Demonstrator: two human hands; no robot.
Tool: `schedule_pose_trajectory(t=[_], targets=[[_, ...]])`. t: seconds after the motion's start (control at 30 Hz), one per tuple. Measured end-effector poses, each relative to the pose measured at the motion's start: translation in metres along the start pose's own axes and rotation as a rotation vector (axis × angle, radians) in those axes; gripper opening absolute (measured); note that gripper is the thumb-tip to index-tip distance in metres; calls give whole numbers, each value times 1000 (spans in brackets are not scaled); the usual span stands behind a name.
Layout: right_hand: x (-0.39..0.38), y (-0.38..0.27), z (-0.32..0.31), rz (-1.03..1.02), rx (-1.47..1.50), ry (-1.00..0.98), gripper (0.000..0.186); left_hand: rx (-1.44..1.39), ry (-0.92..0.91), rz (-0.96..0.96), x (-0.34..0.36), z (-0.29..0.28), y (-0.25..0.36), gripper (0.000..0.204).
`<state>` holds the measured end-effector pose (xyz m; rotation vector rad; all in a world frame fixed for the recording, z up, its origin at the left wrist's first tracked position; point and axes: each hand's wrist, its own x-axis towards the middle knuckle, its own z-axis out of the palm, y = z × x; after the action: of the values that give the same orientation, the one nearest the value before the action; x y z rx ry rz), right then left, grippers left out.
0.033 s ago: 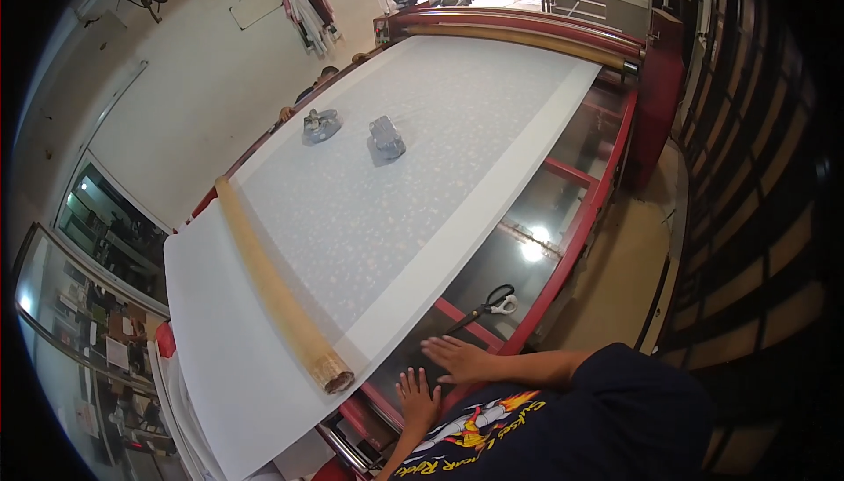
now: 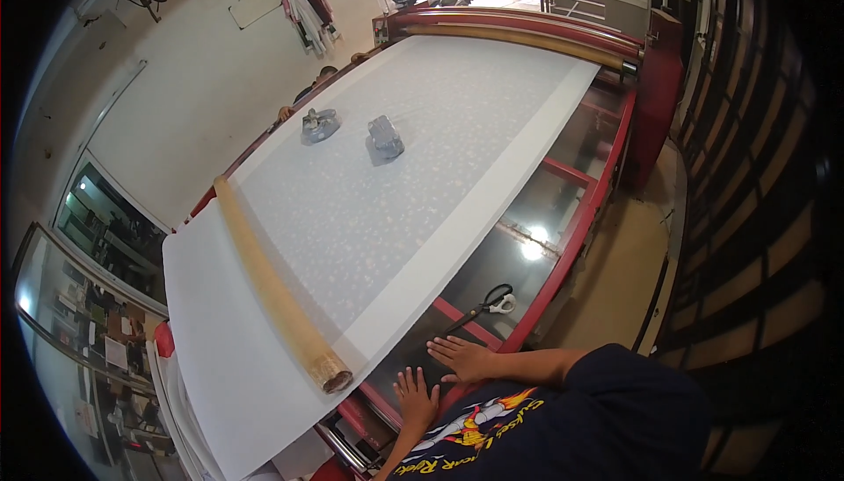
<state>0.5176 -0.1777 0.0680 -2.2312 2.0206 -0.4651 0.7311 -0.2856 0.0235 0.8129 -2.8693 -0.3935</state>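
My left hand (image 2: 417, 397) lies with fingers spread on the dark bed at the near edge of the red-framed machine, holding nothing. Just right of it, my right hand (image 2: 462, 360) rests flat with its fingers stretched out, also bare. A pair of scissors (image 2: 479, 309) with a dark handle lies beyond the right hand, next to a small white object (image 2: 504, 304). Left of both hands, a long brown cardboard tube (image 2: 272, 283) stretches across the white sheet (image 2: 215, 331). Under the tube's far side spreads a thin, pale speckled layer (image 2: 378, 217).
Two grey wrapped weights, a lumpy one (image 2: 320, 126) and a blocky one (image 2: 385, 137), sit on the speckled layer. Red rollers (image 2: 527, 24) cross the far end. A person's hand (image 2: 286, 113) shows at the far left edge. A red frame rail (image 2: 571, 261) runs along the right.
My right hand has shifted very slightly to the right. Otherwise the hands, tube, scissors and weights look the same.
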Motion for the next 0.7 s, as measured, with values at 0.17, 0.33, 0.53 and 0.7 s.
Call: schedule_pose_trajectory(t=[0.17, 0.33, 0.53, 0.7], targets=[[24, -4, -10, 132, -58, -333, 83, 81, 101, 148, 2, -14, 2, 75], [40, -11, -19, -61, 13, 223, 85, 62, -55, 30, -7, 0, -4, 75], [10, 3, 16, 123, 27, -146, 84, -32, 219, 47, 17, -40, 18, 74], [31, 9, 6, 80, 61, -220, 85, 63, 20, 15, 6, -14, 7, 71]])
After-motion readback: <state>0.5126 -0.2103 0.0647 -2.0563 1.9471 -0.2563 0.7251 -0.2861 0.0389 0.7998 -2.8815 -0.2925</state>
